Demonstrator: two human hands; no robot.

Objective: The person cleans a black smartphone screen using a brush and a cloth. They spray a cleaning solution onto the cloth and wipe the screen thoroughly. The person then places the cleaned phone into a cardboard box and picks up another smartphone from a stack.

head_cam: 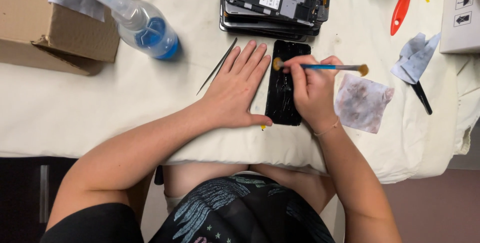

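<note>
The left hand (237, 90) lies flat and open on the white-covered surface (100, 108), palm down, fingers spread and pointing far. Its thumb touches the near left corner of a black phone panel (282, 90) that lies flat just beside it, long side running near to far. The panel face shows cracks or smears near its near end.

The right hand (312, 90) is closed around a blue-handled brush (320, 66). The brush lies crosswise, its bristle tip at the left resting on the far part of the panel; a second tuft of bristles shows at the right end of the handle. The right hand rests over the right edge of the panel.

Thin black tweezers (217, 65) lie on the surface just left of the left hand's fingers, apart from them. A clear spray bottle (137, 20) with blue liquid lies tilted at far left, beside a cardboard box (45, 18). A stack of opened phone frames (275, 3) sits far of the panel, near it but not touching.

Right of the right hand, a soiled grey wipe (362, 102) lies close by. Farther right are a crumpled pale blue wipe (415, 58), a black tool (421, 97) partly under it, and a red-handled tool (404, 0) at the far edge.
</note>
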